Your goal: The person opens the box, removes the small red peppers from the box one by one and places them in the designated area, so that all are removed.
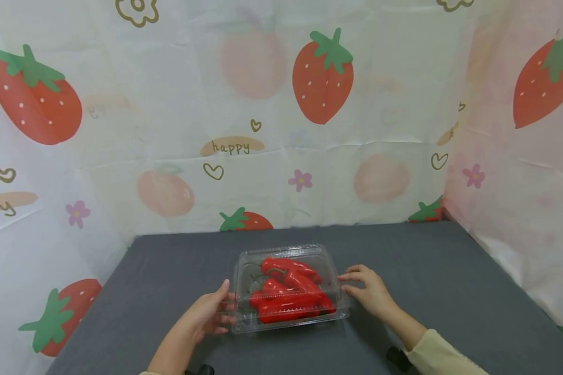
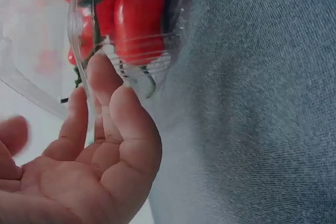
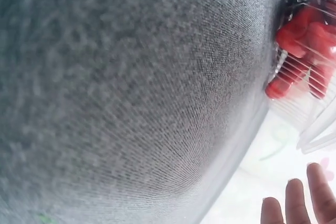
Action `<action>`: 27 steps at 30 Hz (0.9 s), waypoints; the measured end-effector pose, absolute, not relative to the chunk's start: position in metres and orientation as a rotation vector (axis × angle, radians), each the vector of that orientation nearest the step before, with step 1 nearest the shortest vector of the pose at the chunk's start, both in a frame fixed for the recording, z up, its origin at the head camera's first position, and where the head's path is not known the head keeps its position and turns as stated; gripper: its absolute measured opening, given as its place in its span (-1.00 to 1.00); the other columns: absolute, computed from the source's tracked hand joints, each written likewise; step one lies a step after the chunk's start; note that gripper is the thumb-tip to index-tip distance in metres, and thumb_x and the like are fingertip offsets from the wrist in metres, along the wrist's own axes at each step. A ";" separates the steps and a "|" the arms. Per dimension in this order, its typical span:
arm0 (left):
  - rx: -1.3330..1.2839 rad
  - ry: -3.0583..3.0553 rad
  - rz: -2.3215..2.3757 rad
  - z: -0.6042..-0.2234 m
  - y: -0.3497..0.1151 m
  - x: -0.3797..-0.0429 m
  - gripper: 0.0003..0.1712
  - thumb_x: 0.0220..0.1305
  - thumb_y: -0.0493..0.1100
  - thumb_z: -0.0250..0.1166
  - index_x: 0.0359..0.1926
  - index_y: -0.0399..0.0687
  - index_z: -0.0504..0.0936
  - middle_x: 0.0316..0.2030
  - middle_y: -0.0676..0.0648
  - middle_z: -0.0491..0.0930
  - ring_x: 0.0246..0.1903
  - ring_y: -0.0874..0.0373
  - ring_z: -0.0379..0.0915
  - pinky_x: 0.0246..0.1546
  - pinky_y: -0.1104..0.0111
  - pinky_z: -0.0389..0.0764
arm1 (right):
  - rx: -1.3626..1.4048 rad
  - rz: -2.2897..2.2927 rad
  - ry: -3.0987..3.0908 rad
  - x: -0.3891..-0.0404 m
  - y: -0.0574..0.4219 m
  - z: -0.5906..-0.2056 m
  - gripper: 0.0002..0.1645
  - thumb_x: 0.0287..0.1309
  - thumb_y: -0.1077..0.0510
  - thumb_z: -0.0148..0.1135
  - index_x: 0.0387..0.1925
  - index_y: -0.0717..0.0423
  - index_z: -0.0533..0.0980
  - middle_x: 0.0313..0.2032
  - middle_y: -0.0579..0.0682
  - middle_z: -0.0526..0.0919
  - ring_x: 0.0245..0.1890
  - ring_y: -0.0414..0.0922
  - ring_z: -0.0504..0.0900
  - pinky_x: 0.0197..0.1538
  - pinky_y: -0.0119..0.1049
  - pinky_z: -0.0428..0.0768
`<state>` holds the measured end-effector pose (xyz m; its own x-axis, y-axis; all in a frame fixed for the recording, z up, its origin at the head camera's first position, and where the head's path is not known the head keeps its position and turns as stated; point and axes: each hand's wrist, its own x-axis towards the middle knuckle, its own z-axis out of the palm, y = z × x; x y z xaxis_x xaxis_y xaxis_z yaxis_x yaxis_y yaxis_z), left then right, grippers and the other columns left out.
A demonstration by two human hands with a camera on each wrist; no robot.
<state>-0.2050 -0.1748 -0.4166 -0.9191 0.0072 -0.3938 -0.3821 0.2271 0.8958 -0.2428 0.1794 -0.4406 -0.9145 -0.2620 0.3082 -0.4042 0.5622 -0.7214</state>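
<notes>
A clear plastic clamshell box (image 1: pixel 326 259) sits on the grey table with its lid down, and several red peppers (image 1: pixel 305 286) show inside it. My left hand (image 1: pixel 206 315) is at the box's left side, palm turned toward it. In the left wrist view, the fingertips of that hand (image 2: pixel 105 156) are right at the box's rim, fingers loosely bent and thumb apart. My right hand (image 1: pixel 368 291) is beside the right side, fingertips close to the rim. The right wrist view shows three extended fingers (image 3: pixel 296 205) below the box's edge (image 3: pixel 315 135).
The grey cloth-covered table (image 1: pixel 178 276) reaches back to a white curtain (image 1: pixel 281 203) printed with strawberries, peaches, flowers and hearts. More of this printed cloth (image 1: pixel 506 229) hangs along the right side. Black wrist gear (image 1: pixel 396 358) shows by the right sleeve (image 1: pixel 438 354).
</notes>
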 end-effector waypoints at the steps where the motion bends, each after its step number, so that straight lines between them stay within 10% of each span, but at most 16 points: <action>1: -0.347 2.186 1.750 -0.417 -0.176 -0.205 -0.33 0.51 0.18 -0.11 0.13 -0.38 0.47 -0.08 -0.22 0.59 -0.37 0.08 0.56 -0.40 0.24 0.53 | 0.571 1.272 -2.620 -0.243 0.179 -0.441 -0.75 0.05 0.37 0.36 -0.17 0.26 0.68 -0.07 0.21 0.55 -0.02 0.22 0.50 -0.04 0.11 0.52; 11: -0.330 2.230 1.824 -0.424 -0.175 -0.215 -0.45 0.26 -0.37 0.18 0.27 -0.33 0.32 -0.32 -0.09 0.59 -0.51 0.15 0.52 -0.53 0.35 0.50 | 0.564 1.294 -2.575 -0.244 0.179 -0.439 -0.76 0.06 0.40 0.34 -0.18 0.26 0.68 0.12 0.28 0.51 0.14 0.27 0.46 -0.04 0.00 0.57; 27: -0.190 2.104 1.888 -0.430 -0.183 -0.227 -0.34 0.25 -0.49 0.16 0.36 -0.38 0.22 -0.43 -0.02 0.55 -0.51 0.18 0.55 -0.46 0.36 0.53 | 0.460 1.605 -2.514 -0.254 0.175 -0.428 -0.82 0.18 0.35 0.26 -0.17 0.30 0.64 0.15 0.22 0.54 0.32 0.19 0.30 0.09 -0.06 0.53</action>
